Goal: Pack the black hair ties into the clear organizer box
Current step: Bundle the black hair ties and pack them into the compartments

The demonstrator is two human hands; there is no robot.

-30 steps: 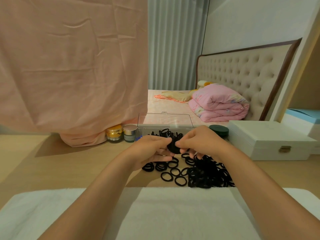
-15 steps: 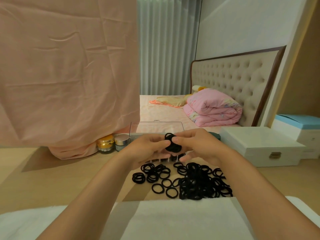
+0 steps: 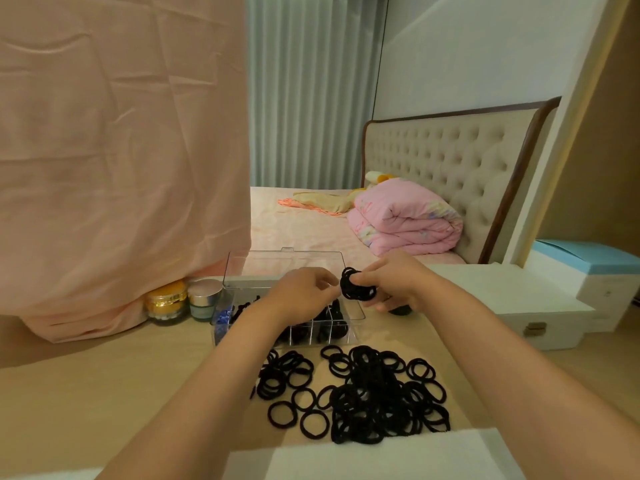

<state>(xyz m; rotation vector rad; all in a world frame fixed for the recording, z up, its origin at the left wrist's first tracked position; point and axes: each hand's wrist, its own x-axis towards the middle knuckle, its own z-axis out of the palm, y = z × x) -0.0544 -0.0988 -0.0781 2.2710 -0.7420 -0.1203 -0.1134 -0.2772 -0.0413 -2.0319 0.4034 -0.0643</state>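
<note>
Our left hand (image 3: 304,292) pinches the left edge of a small bundle of black elastic hair ties (image 3: 356,288); our right hand (image 3: 398,282) clamps its right side. The bundle hangs just above the clear plastic divided organizer box (image 3: 242,327), towards its right end. Our left forearm hides several compartments, so we cannot judge how full they are.

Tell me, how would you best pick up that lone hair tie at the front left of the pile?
Pinch the near rim of the loop from above. It lies flat on the table, apart from the pile, so nothing tangles, and its thin soft band should lift easily between two fingertips.
</note>
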